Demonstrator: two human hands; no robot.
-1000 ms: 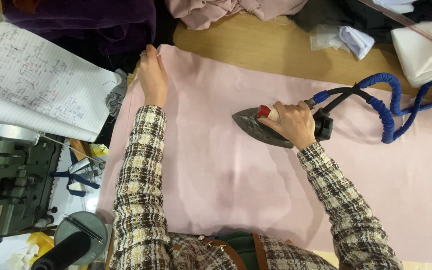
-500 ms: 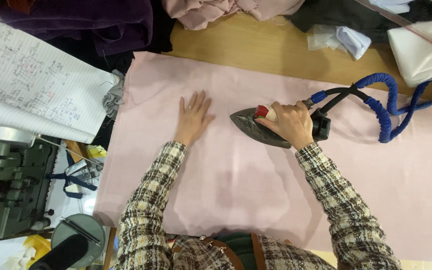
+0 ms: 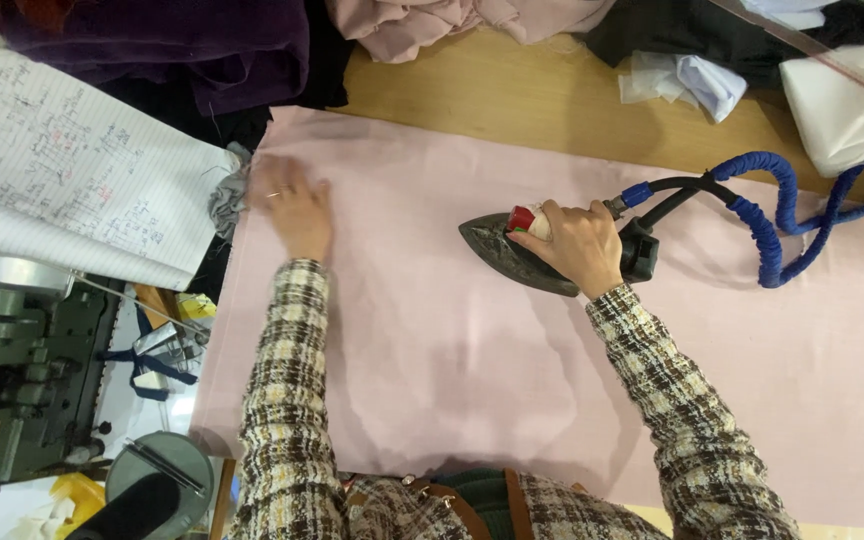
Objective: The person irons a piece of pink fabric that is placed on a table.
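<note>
A lined paper sheet (image 3: 72,170) with handwriting lies just left of the left hand. Purple cloth (image 3: 162,40) is above it. A grey machine (image 3: 22,370) stands below-left.

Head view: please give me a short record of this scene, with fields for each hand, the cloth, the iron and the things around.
left hand: flat on the pink cloth, near its left edge, blurred
right hand: gripping the handle of the iron
iron: dark, standing on the cloth, tip pointing left
hose: blue-wrapped, running right from the iron
cloth: spread over a wooden table
left side: a written paper sheet, a sewing machine
</note>
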